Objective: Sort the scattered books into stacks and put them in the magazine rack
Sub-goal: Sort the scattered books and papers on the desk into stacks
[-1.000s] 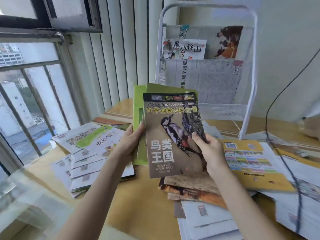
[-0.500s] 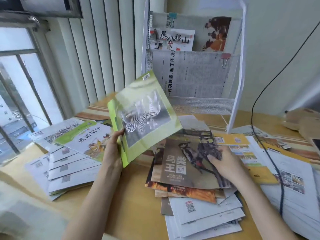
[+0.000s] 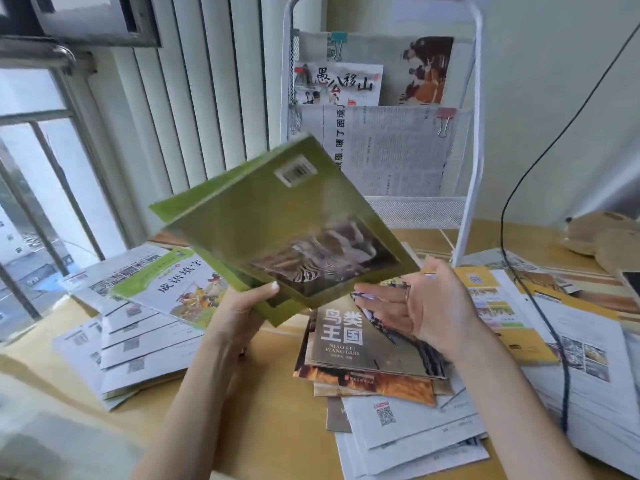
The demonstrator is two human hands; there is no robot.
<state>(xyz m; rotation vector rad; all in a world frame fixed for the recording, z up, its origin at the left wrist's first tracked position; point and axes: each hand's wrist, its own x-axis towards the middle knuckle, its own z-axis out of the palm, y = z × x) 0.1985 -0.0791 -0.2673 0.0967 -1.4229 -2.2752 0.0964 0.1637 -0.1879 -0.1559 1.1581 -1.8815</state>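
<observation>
My left hand point(image 3: 242, 303) grips the lower corner of a green book with a zebra picture point(image 3: 284, 223), held tilted in the air above the desk; more green covers show behind it. My right hand point(image 3: 422, 310) hovers open, palm up, just under the green book's right edge, holding nothing. Below it the brown bird book point(image 3: 349, 341) lies on top of a stack of books on the desk. The white wire magazine rack point(image 3: 474, 140) stands at the back with newspapers and a picture book in its pockets.
A pile of white booklets topped by a green-and-white book point(image 3: 180, 289) lies at the left. Yellow books point(image 3: 502, 306) and newspapers point(image 3: 588, 375) spread at the right, crossed by a black cable point(image 3: 540, 306). White papers point(image 3: 408, 434) lie at the front. A barred window is at left.
The bird book went from both hands down onto the stack. My right hand let it go and rose open toward the green book, which my left hand has lifted and tilted flatter.
</observation>
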